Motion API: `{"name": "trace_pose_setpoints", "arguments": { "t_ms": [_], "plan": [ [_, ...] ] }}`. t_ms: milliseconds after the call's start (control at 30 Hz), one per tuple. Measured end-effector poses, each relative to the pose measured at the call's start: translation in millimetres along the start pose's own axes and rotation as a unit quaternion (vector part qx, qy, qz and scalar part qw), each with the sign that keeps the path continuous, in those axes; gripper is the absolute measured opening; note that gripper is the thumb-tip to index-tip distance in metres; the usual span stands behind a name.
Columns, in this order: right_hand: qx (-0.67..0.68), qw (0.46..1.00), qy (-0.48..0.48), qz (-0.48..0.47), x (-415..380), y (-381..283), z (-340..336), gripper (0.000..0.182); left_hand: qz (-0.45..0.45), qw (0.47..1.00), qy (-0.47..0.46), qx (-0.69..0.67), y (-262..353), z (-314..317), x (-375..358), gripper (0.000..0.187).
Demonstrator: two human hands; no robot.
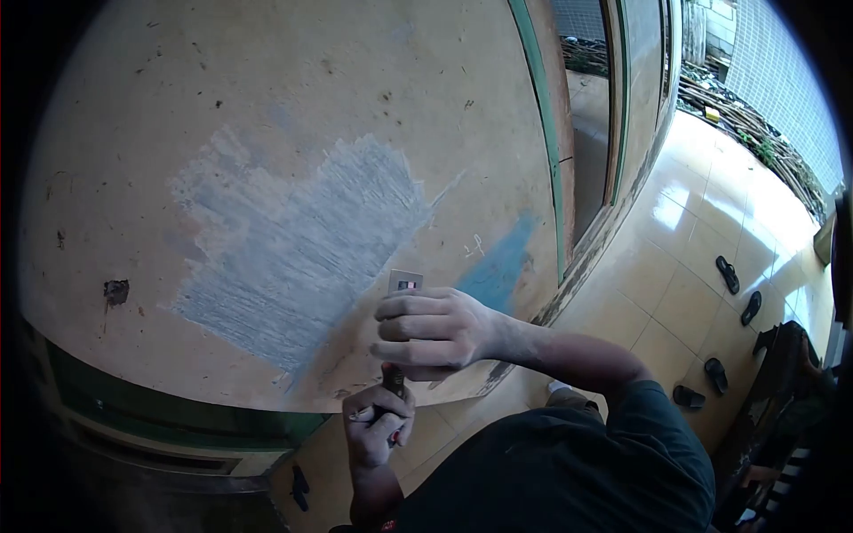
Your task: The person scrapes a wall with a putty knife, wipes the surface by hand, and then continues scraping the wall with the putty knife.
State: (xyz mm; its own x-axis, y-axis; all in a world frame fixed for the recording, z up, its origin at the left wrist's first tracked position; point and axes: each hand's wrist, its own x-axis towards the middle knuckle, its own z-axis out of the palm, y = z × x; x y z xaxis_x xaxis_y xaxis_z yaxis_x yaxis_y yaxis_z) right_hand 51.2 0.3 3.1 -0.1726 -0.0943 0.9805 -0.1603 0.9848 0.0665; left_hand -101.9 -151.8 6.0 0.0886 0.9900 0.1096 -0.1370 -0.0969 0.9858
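Observation:
My right hand (431, 329), dusted pale, is closed with its fingers curled in front of the wall (480, 115); what lies inside the fingers is hidden. Right at its upper knuckles shows a small square grey plate (406, 281) with a dark slot and a pinkish spot. Just below, my left hand (378, 422) is wrapped round a dark tool with red parts (393, 380), whose upper end reaches the underside of my right hand. A large rough grey-white patch (302, 240) covers the wall to the left of my hands. To their right is a blue patch (502, 266).
A green-edged door frame (542, 98) borders the wall on the right. Tiled floor (666, 266) runs beside it, with several dark sandals (729, 274). A dark bench (764, 400) stands at the lower right. Cut sticks (746, 124) lie in a pile outside.

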Motion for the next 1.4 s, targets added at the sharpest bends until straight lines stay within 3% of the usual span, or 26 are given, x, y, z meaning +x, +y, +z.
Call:
{"name": "trace_pose_setpoints", "arguments": {
  "t_ms": [67,233,367,567,767,933,1000,1200,1333,1400],
  "plan": [
    [-0.009,1.0,0.016,-0.018,20.3,13.0,3.8,0.03,0.013,0.999,-0.04,0.028,15.8,-6.8,7.0,0.013],
    [-0.047,0.999,-0.018,0.003,32.6,34.3,16.7,0.014,0.02,1.0,0.015,0.006,21.1,10.5,27.5,0.011],
    [-0.032,0.999,0.0,0.008,31.1,48.0,16.0,0.013,0.046,0.999,0.022,-0.017,2.8,23.0,42.2,0.006],
    [-0.019,0.999,-0.01,0.036,27.0,59.5,15.6,0.022,0.066,0.992,0.073,-0.083,-21.9,34.1,60.7,0.01],
    [-0.009,1.0,0.026,-0.013,19.1,74.6,12.1,0.039,0.109,0.991,0.055,-0.056,-37.4,39.1,73.2,0.004],
    [-0.046,0.998,0.043,-0.01,17.2,79.0,11.2,0.039,0.102,0.987,0.075,-0.094,-44.7,38.0,82.6,0.004],
    [-0.019,0.998,0.057,0.032,13.1,72.4,16.6,0.036,0.104,0.989,0.062,-0.089,-43.6,42.3,73.5,0.004],
    [-0.043,0.998,0.046,0.008,17.2,86.5,12.7,0.037,0.087,0.984,0.105,-0.115,-38.1,49.6,80.9,0.003],
    [-0.034,0.998,0.056,0.015,13.7,78.4,11.9,0.038,0.103,0.971,0.133,-0.17,-50.3,53.9,76.8,0.009],
    [0.0,0.998,0.055,0.009,10.2,70.1,18.4,0.033,0.144,0.971,0.139,-0.128,-53.4,61.2,65.5,0.009]
  ]
}}
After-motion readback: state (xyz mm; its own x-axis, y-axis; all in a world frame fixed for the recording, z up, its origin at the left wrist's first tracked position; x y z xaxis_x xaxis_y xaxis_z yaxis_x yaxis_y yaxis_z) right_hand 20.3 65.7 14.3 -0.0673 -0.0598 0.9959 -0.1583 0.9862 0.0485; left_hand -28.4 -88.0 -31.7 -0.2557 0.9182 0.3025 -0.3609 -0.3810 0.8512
